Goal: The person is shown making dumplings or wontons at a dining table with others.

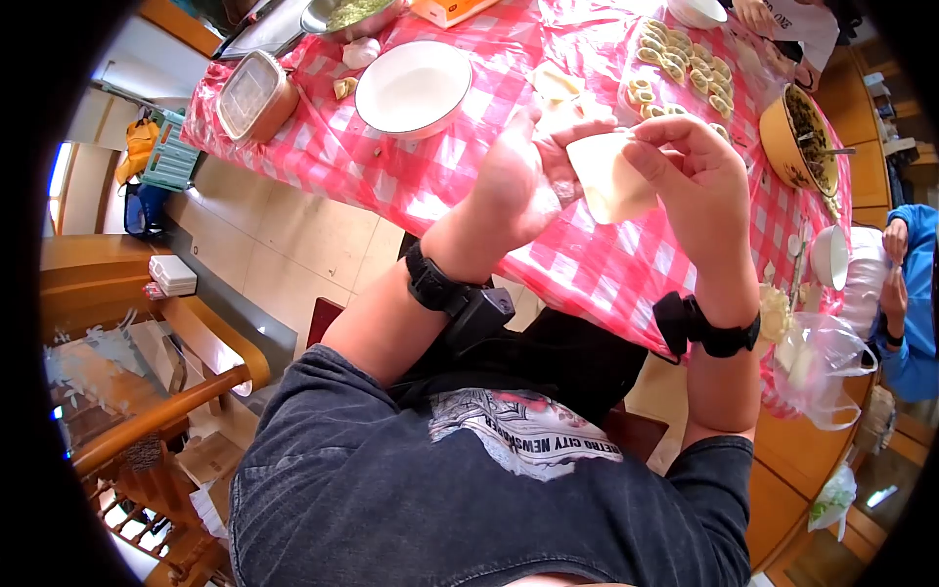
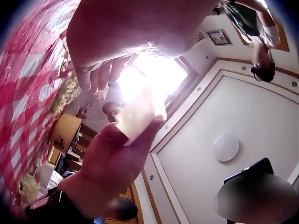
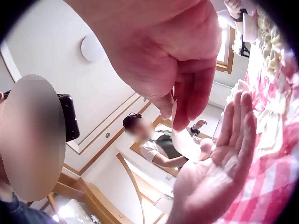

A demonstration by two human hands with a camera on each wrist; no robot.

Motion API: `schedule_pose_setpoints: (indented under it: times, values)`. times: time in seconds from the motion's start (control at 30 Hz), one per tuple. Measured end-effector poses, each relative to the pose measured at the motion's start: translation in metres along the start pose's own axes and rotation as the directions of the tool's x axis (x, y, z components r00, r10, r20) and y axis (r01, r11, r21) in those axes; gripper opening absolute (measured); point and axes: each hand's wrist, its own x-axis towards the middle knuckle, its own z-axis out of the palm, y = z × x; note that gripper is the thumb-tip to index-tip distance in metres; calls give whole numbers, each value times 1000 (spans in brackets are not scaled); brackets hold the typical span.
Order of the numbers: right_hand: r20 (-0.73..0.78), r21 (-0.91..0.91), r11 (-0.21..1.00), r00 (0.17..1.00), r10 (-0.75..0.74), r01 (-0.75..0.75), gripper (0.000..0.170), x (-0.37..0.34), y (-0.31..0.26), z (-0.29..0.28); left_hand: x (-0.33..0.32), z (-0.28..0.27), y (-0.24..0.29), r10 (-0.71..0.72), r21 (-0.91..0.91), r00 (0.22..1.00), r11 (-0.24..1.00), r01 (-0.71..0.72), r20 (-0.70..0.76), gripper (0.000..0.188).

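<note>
A pale, floury wonton wrapper hangs from my right hand, its edge pinched between thumb and fingers. In the right wrist view the wrapper dips down to my left hand, its lower edge by the thumb. That left hand lies palm up with fingers extended, and white flour marks the palm. Past the left fingers in the head view, more wrappers lie on the tablecloth. A white enamel plate with a dark rim stands beyond the left wrist.
Folded wontons sit in rows at the back. A yellow pot of dark filling with a spoon stands right. At left are a lidded container and a metal bowl. Other people are around the red checked tablecloth.
</note>
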Motion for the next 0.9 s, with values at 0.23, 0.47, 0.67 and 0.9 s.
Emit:
schedule_pose_setpoints:
  times: [0.23, 0.47, 0.67, 0.9]
  values:
    - [-112, -124, 991, 993, 42, -56, 12, -7, 8, 37, -16, -12, -4, -4, -446, 939, 879, 168, 345, 71]
    - [35, -769, 536, 861, -508, 347, 17, -2, 18, 54, -26, -25, -4, 61, -557, 905, 805, 205, 421, 76]
    - [229, -874, 201, 741, -632, 442, 20, -10, 12, 55, -28, -16, 12, 42, -382, 986, 924, 24, 162, 80]
    - [277, -885, 273, 898, -341, 377, 46, -51, 34, 64, -18, -27, 19, 53, -318, 972, 948, 23, 228, 85]
